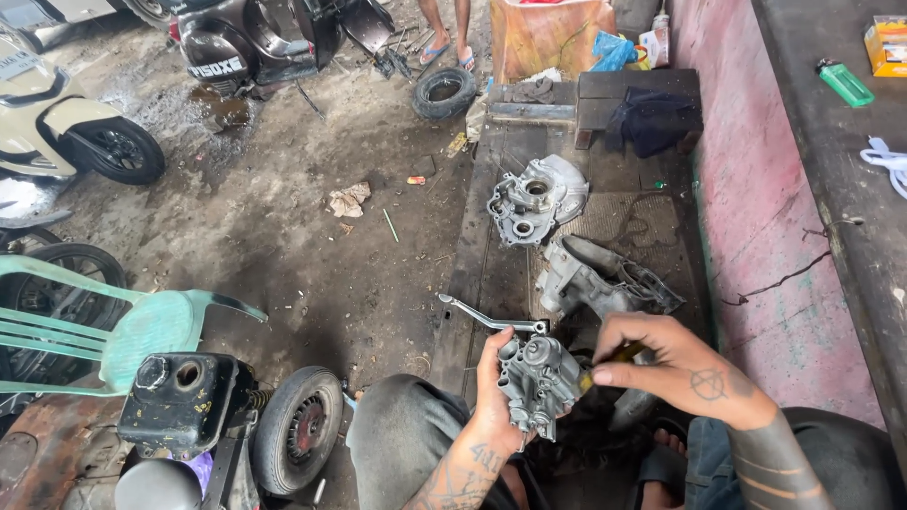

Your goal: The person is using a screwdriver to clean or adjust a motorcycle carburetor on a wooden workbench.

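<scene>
My left hand point(493, 397) grips a grey metal carburetor point(537, 378) from below, holding it above my knees. My right hand point(675, 364) pinches a tool with a yellow handle point(619, 356), its tip at the carburetor's right side. A bent metal lever point(487, 319) lies on the wooden platform just above the carburetor. Two grey engine casings rest further up the platform: the nearer one point(605, 279) and a rounder one point(534, 198).
A wooden platform point(482, 255) runs up the middle, with a pink wall point(765, 208) to its right. A green plastic chair point(123, 326), a small wheel point(298, 430) and a black engine part point(184, 397) stand lower left. Scooters point(255, 38) and a tyre point(444, 92) sit further away, near another person's feet point(444, 52).
</scene>
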